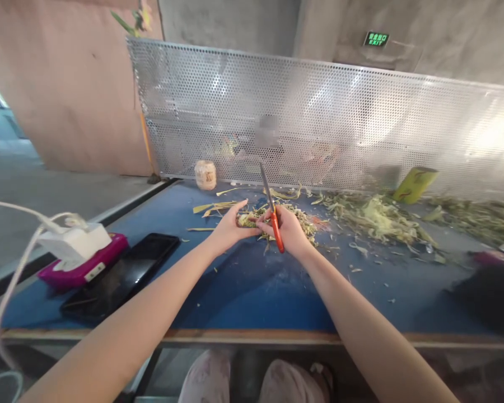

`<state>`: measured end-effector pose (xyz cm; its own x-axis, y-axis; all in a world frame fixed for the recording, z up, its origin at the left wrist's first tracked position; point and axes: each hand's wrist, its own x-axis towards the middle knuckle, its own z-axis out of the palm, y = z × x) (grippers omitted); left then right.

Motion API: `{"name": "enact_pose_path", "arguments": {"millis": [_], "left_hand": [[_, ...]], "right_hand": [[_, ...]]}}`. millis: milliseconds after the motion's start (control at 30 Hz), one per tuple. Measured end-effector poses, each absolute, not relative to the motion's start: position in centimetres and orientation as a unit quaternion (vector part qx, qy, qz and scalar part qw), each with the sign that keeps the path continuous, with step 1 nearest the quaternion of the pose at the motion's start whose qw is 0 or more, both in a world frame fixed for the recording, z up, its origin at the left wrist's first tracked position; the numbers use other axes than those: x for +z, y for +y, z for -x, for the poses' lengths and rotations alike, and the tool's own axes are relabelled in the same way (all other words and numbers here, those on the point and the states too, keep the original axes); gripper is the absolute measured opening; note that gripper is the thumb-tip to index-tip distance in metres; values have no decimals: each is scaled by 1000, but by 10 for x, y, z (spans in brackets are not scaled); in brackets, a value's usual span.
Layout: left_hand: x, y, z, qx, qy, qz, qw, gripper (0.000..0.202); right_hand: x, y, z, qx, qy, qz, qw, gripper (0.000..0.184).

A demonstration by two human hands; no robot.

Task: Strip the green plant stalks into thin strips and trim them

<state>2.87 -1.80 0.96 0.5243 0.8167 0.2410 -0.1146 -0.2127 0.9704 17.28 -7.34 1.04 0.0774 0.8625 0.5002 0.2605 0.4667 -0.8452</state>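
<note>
My right hand (288, 228) is closed around orange-handled scissors (274, 215), whose blade points up and away. My left hand (227, 225) pinches a small brownish-green plant piece (247, 220) between thumb and fingers, held right beside the scissors. Both hands hover over a pile of green and yellow plant trimmings (296, 218) on the blue table (252, 285).
A black phone (124, 274) and a pink case with a white charger (82, 252) lie at the left. A small jar (205, 174) stands by the perforated metal screen (319, 123). More trimmings (378, 215) and a yellow-green box (415, 183) lie at the right; a dark object (489, 291) sits far right.
</note>
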Motion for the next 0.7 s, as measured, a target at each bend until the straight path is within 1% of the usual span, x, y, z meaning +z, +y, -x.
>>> {"name": "enact_pose_path", "arguments": {"millis": [67,200,300,367,467,567,700], "left_hand": [[10,-19,-28,409,269,-678,548,88],[11,-18,-27,459,271,-669,518,74],[10,-14,-26,500,275,-649,503,71],[10,-13,-26,507,277,-633,515,71],[12,-13,-27,516,277,-582,564,72],[16,-15,-26,489,289,-555,608,71],[19,-18,-25,416,312,-638,568,66]], "right_hand": [[10,-74,-173,256,-622,456,583,24],[8,-72,-176,222,-594,484,603,26],[9,-71,-178,218,-580,512,595,30],[10,-71,-179,220,-575,534,579,31],[11,-70,-182,213,-583,552,557,29],[9,-68,-185,177,-575,567,562,26],[7,-66,-191,149,-518,572,618,28]]}}
